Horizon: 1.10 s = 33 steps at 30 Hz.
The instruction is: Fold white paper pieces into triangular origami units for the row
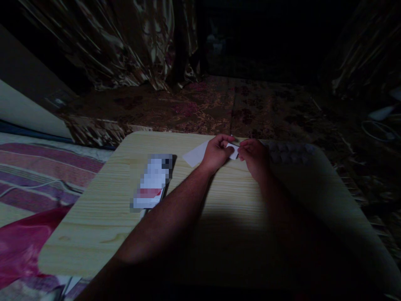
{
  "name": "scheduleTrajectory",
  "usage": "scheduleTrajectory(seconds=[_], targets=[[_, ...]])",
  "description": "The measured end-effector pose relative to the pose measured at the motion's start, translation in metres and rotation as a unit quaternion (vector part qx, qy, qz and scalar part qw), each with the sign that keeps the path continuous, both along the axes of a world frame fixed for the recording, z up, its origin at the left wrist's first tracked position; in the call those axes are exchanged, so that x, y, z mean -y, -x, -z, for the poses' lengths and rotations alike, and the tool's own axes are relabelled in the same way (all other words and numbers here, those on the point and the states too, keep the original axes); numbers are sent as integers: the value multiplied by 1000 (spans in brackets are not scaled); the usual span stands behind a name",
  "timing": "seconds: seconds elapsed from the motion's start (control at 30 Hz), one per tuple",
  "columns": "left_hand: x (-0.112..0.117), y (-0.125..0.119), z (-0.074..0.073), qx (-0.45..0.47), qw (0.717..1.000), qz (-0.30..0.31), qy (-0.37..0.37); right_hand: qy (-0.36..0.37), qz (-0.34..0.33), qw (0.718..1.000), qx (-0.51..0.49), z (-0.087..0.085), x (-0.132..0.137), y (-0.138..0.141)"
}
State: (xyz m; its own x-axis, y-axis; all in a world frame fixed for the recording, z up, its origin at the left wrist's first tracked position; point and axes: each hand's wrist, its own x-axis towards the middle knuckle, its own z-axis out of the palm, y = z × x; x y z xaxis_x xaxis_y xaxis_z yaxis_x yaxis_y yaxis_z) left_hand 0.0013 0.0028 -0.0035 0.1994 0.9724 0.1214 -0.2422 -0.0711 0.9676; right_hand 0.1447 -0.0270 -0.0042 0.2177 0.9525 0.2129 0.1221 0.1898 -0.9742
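Over the far part of the wooden table, my left hand [215, 154] pinches a small white piece of paper [232, 151] between thumb and fingers. Close against its right edge is my right hand [255, 156], its fingertips pressed together on the paper. Dim light hides the finer detail of these fingers. A larger white sheet [194, 154] lies on the table just left of my left hand, partly covered by it. Behind my right hand sits a dark tray with rows of rounded cups [291, 153].
On the left of the light wooden table [103, 200] lies a pixelated white, oblong object [153, 179]. Striped bedding [37, 171] and a pink cloth [28, 242] are beside the table. Patterned curtains [131, 42] hang behind, and a white cable [376, 130] lies at far right.
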Motion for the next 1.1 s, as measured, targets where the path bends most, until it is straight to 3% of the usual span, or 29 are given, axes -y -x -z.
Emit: scheduleTrajectory(seconds=[0.63,0.83,1.1], targets=[[-2,4,-4,40,997,16,59,-4,-50,997,-56,-2,3,-3],[-1,5,-6,27,997,29,62,-10,-47,999,-15,-5,5,-3],[-3,10,-5,6,996,71,54,27,-94,995,0,-8,10,-5]])
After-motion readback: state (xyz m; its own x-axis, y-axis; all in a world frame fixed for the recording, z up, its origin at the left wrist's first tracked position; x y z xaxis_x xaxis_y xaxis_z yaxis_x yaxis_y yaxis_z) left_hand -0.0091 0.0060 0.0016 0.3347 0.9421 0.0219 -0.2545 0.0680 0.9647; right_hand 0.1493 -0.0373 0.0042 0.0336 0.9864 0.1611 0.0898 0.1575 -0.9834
